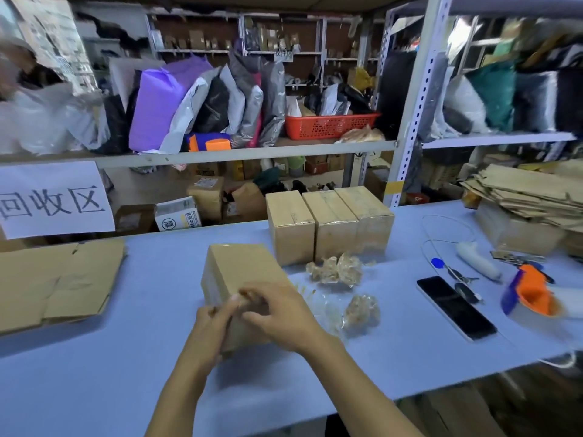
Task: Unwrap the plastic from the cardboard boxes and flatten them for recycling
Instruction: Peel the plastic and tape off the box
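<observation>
A plastic-wrapped cardboard box (239,272) stands on the blue table (94,357) in front of me. My left hand (211,326) holds its near left corner, fingers curled against the side. My right hand (277,313) lies over the near top edge, fingertips pinching at the wrap beside the left fingers. Three more wrapped boxes (328,228) stand side by side behind it. Two crumpled wads of clear plastic (336,269) (361,312) lie to the right of the box.
Flattened cardboard (56,282) lies at the left. A stack of flattened boxes (533,197) sits on a box at the far right. A phone (456,307), keys, a white handheld device (478,260) and an orange tape dispenser (533,293) lie on the right. Shelves stand behind.
</observation>
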